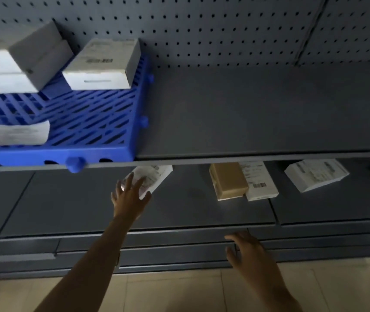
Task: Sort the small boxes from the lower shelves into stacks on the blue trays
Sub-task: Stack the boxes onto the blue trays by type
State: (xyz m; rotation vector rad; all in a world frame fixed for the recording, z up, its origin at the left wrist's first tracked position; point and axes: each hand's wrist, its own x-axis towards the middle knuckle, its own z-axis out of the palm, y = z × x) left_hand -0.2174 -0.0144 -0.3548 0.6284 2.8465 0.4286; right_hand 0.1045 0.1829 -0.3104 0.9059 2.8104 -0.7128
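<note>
Left hand (130, 195): arm stretched in over the lower shelf (78, 203). Its fingers (128, 180) are straight and spread, laid on the near end of a white labelled box (154, 174), with the thumb beside the box's near corner. Nothing is curled round the box, so the hand is released and only touching.

White labelled box: lies flat on the lower shelf at 12 o'clock from the left hand. Its far end is hidden under the lip of the upper shelf (247, 113).

Right hand (247, 251): at 5 o'clock from the left hand, over the front edges of the lowest shelves. The fingers are loose and hold nothing.

More boxes on the lower shelf, at 3 o'clock from the white labelled box:
- a brown box (228, 180) touching a second white box (261, 183)
- a third white box (315, 174), well apart from that pair

Blue tray (89, 122): sits on the upper shelf at 10 o'clock from the left hand. On it:
- a single white box (103, 64) at its far right corner
- a stack of pale boxes (10, 61) at 9 o'clock from that box, cut off by the picture's edge
- a paper slip (15, 134) on the near left part
</note>
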